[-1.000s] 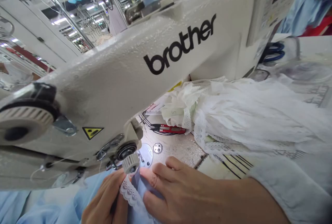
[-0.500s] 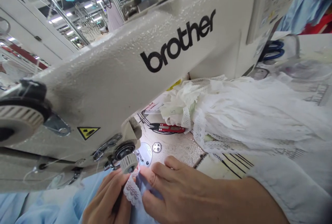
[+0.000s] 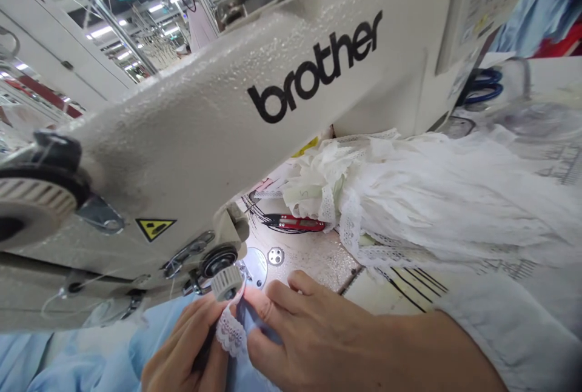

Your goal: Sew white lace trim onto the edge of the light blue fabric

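Under the head of a Brother sewing machine [image 3: 182, 137], white lace trim [image 3: 230, 332] lies along light blue fabric [image 3: 248, 374] close to the needle area. My left hand [image 3: 186, 343] is closed on the lace, with its fingertips partly behind the machine's white ridged knob [image 3: 227, 283]. My right hand [image 3: 304, 331] presses the blue fabric beside the lace, its thumb and index finger gripping the cloth. The round metal needle plate [image 3: 255, 266] shows just beyond my fingertips. The needle and presser foot are mostly hidden by the machine head.
A heap of white lace-edged fabric [image 3: 445, 192] lies right of the machine. Red-handled thread snips [image 3: 300, 223] rest on the machine bed. More blue fabric [image 3: 104, 362] spreads at lower left. Blue-handled scissors [image 3: 484, 86] sit behind, near a clear round dish [image 3: 539, 120].
Almost nothing differs. Both hands keep their hold by the needle, with the left shifted very slightly left; the view has tilted a little.
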The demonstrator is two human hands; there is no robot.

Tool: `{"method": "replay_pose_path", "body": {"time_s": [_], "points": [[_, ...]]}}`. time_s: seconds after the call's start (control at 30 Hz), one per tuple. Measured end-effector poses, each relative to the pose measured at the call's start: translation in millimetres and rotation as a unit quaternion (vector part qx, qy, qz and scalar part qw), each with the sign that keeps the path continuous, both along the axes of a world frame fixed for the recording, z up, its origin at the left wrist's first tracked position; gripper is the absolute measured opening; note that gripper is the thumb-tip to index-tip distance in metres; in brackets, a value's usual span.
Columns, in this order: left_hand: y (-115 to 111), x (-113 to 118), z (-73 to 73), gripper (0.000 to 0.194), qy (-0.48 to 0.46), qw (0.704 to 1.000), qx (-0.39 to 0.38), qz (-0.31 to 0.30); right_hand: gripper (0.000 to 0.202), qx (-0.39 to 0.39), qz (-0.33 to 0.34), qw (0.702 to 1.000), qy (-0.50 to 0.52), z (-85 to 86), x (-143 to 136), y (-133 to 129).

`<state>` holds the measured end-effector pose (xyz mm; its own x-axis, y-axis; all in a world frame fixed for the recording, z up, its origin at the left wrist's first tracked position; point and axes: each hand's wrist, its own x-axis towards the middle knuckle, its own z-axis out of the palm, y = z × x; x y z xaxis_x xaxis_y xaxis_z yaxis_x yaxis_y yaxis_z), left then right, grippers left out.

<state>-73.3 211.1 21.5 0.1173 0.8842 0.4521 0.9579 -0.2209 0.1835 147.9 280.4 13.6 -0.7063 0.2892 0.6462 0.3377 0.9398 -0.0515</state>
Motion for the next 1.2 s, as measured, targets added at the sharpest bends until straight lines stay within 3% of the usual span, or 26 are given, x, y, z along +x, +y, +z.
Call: {"method": "replay_pose_path", "body": {"time_s": [0.17,0.4,0.63,0.83,1.2], "points": [[8.4,-11.5,6.7,0.019,0.099,0.99,-0.038,-0.097,0.02,-0.021,0.018,0.999,-0.026,2.0,4.1,2.3],[17.3,5.5,13.8,0.025,0.115,0.979,0.008,-0.171,0.026,-0.088,0.028,0.992,-0.087,23.4,22.8,-1.1],[15.8,1.7,10.2,0.031,0.143,0.975,0.002,-0.171,0.037,-0.065,0.006,0.994,-0.093,23.1,22.1,0.1],[14.9,9.4,10.9,0.027,0.148,0.975,0.042,-0.161,0.037,-0.06,-0.011,0.996,-0.072,24.2,23.7,-1.5],[18.5,11.9,15.4,0.028,0.139,0.975,0.049,-0.166,0.03,-0.064,0.0,0.994,-0.084,25.0,23.2,1.8]]}}
